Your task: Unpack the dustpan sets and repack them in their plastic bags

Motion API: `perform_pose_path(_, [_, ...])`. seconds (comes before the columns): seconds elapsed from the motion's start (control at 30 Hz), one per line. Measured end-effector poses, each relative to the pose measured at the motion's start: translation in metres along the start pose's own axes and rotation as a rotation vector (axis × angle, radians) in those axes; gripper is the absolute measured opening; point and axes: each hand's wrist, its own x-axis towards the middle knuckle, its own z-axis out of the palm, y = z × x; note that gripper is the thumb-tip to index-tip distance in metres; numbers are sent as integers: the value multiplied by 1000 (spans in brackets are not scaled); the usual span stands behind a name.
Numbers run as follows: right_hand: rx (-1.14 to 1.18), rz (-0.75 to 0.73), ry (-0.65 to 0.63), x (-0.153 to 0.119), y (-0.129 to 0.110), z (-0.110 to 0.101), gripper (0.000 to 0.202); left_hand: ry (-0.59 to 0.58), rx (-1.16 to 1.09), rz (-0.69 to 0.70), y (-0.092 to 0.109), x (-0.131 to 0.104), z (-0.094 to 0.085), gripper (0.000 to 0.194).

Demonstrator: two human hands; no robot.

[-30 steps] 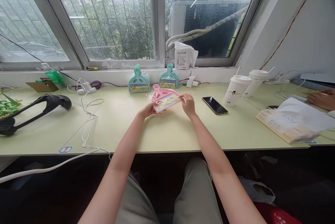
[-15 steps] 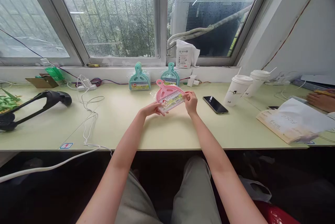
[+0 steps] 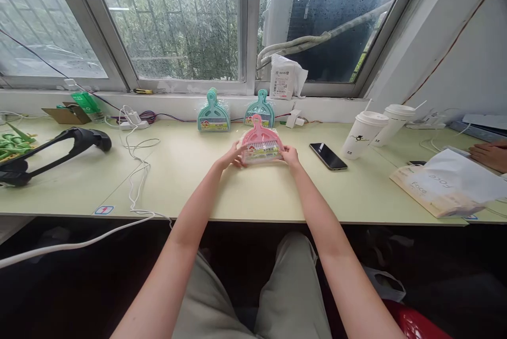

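Observation:
A pink dustpan-and-brush set [image 3: 261, 146] in clear plastic wrap stands nearly upright on the pale green table [image 3: 261, 196], its handle pointing up. My left hand [image 3: 233, 156] grips its left lower edge. At the right lower edge, my right hand [image 3: 290, 156] holds the same pack with its fingers. Behind it, against the wall under the window, stand two groups of green dustpan sets, one at the left [image 3: 213, 114] and one at the right [image 3: 259, 109], the latter partly hidden by the pink one.
A phone [image 3: 328, 157] and two white cups [image 3: 364, 133] [image 3: 394, 120] are on the right, beyond them a paper bag [image 3: 447, 183] and another person's hand [image 3: 489, 154]. Black headgear [image 3: 55, 154] and white cables [image 3: 138, 170] lie left.
The pink pack has turned from tilted to upright and come down to the table. My right hand has moved from its upper right corner to its lower right side. The view has shifted slightly.

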Motion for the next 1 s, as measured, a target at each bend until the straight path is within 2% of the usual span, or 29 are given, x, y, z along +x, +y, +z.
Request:
perform_pose_path(0.07, [-59, -81, 54, -3, 0, 3, 14, 108, 129, 76, -7, 7, -1, 72])
perform_pose_path(0.17, [-294, -245, 66, -10, 0, 8, 13, 306, 296, 164, -16, 15, -8, 46])
perform_pose_path(0.23, [-465, -329, 62, -13, 0, 15, 11, 455, 409, 167, -20, 17, -18, 32])
perform_pose_path(0.3, [-562, -384, 55, -14, 0, 29, 8, 537, 519, 140, -21, 16, -32, 25])
perform_pose_path(0.4, [-620, -454, 7, -8, 0, 63, 6, 571, 615, 92, -21, 13, -63, 23])
perform_pose_path(0.53, [-657, -493, -53, 6, -3, 124, 8, 658, 718, 20, -26, 8, -112, 22])
perform_pose_path(0.63, [-679, -501, -71, 18, -5, 170, 11, 741, 720, -5, -33, 9, -146, 18])
perform_pose_path(0.73, [-697, -511, -77, 38, -4, 205, 15, 799, 669, 13, -41, 20, -172, 14])
perform_pose_path(0.8, [-700, -512, -67, 55, -2, 224, 23, 838, 610, 49, -46, 34, -185, 25])
perform_pose_path(0.93, [-695, -489, -41, 89, 4, 254, 52, 950, 563, 151, -51, 73, -206, 70])
perform_pose_path(1.0, [-691, -526, -64, 103, 7, 267, 62, 953, 527, 164, -54, 91, -215, 78])
